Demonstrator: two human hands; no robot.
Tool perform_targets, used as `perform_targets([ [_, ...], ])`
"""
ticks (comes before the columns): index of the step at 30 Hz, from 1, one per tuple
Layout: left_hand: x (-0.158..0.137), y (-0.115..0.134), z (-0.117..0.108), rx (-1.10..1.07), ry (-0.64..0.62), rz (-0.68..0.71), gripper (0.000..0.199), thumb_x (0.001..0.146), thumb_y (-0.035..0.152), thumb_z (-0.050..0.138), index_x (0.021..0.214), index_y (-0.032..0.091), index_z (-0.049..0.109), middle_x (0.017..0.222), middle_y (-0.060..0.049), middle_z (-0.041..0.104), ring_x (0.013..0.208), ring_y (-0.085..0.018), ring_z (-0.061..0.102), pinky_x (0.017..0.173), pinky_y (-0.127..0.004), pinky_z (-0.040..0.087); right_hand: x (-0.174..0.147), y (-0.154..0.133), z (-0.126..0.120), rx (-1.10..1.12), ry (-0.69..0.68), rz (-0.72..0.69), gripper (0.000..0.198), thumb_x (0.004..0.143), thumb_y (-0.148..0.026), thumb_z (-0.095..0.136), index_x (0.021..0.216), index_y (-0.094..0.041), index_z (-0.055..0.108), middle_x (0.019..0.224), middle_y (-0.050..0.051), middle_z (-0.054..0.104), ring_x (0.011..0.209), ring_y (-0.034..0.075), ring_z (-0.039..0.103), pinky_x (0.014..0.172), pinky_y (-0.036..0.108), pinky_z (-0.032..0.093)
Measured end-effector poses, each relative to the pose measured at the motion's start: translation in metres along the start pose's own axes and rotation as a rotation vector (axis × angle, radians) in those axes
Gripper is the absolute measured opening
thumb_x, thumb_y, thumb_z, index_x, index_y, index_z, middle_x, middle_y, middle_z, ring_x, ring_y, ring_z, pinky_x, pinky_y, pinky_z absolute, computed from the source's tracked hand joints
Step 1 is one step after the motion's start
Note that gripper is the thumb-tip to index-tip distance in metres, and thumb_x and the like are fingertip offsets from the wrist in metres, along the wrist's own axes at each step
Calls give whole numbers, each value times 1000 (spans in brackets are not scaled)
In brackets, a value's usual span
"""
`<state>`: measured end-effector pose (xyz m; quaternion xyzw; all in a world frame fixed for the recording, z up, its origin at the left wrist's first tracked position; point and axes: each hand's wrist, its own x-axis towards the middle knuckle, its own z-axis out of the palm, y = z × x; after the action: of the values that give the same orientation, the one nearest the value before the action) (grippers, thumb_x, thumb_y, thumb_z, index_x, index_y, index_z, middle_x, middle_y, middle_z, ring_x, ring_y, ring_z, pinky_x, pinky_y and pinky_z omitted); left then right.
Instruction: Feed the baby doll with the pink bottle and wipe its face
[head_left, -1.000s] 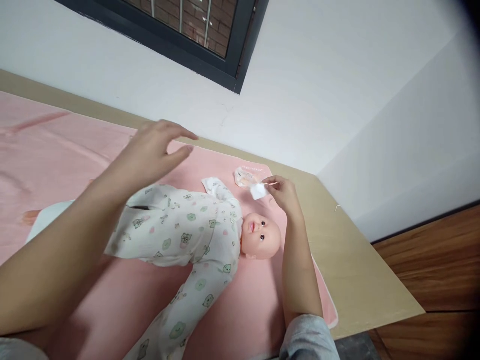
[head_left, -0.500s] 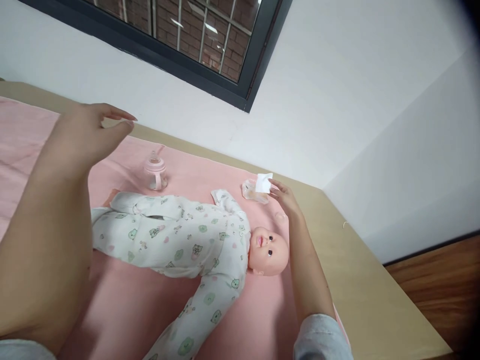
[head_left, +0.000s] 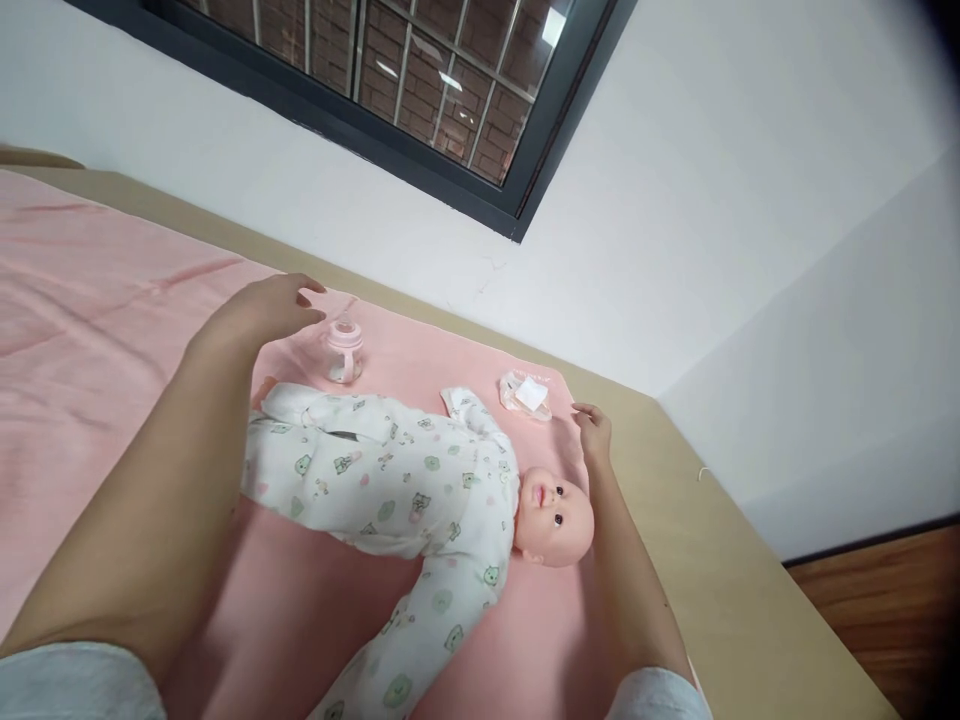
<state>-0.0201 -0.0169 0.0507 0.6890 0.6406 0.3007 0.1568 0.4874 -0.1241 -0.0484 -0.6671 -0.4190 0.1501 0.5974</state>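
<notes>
A baby doll (head_left: 556,520) in a white romper (head_left: 397,470) with green and pink prints lies on its back on a pink cloth (head_left: 315,590). My left hand (head_left: 281,308) is over the cloth, thumb and fingers apart, just up and left of a pink-topped baby bottle (head_left: 345,352) with a handle. Beyond the doll's head, my right hand (head_left: 595,432) is at the cloth's right edge with its fingers loosely bent and nothing seen in them. To its left, a small white square pad (head_left: 532,394) rests on a crumpled clear wrapper (head_left: 511,393).
The pink cloth covers much of a pale wooden tabletop (head_left: 720,570). Behind the table rises a white wall (head_left: 420,255) with a dark-framed window (head_left: 517,205). Brown wooden panelling (head_left: 885,600) is at the lower right.
My right hand has let go of the white pad, which now lies on the wrapper, and has drawn back toward the cloth's edge. My left hand has come down and right, closer to the bottle.
</notes>
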Motion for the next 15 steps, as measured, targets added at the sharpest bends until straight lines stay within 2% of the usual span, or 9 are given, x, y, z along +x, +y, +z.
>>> perform_targets([
  [4, 4, -13, 10, 23, -65, 84, 70, 73, 22, 61, 141, 18, 45, 104, -6, 64, 84, -21, 56, 84, -44, 50, -6, 15, -16, -316, 147, -112, 39, 69, -31, 43, 94, -14, 69, 102, 12, 68, 87, 23, 61, 89, 42, 46],
  [8, 8, -16, 25, 55, -136, 186, 79, 63, 17, 61, 140, 16, 45, 87, -2, 66, 76, -21, 59, 74, -39, 51, -19, 35, -15, -490, 182, -87, 48, 71, -33, 46, 110, -10, 62, 116, 19, 62, 111, 31, 54, 104, 47, 36],
  [12, 18, -18, 48, 55, -135, 257, 60, 55, 26, 65, 113, 10, 60, 65, 4, 60, 67, -22, 62, 71, -40, 49, -36, 49, -5, -451, 223, 40, 58, 70, -34, 50, 124, -11, 51, 126, 19, 53, 114, 30, 52, 103, 45, 39],
  [15, 26, -23, 61, -28, -90, 348, 45, 54, 36, 66, 91, 11, 62, 53, 6, 54, 66, -23, 63, 70, -40, 47, -44, 54, -1, -460, 241, 67, 64, 69, -33, 54, 129, -13, 45, 131, 18, 49, 118, 29, 50, 105, 44, 39],
])
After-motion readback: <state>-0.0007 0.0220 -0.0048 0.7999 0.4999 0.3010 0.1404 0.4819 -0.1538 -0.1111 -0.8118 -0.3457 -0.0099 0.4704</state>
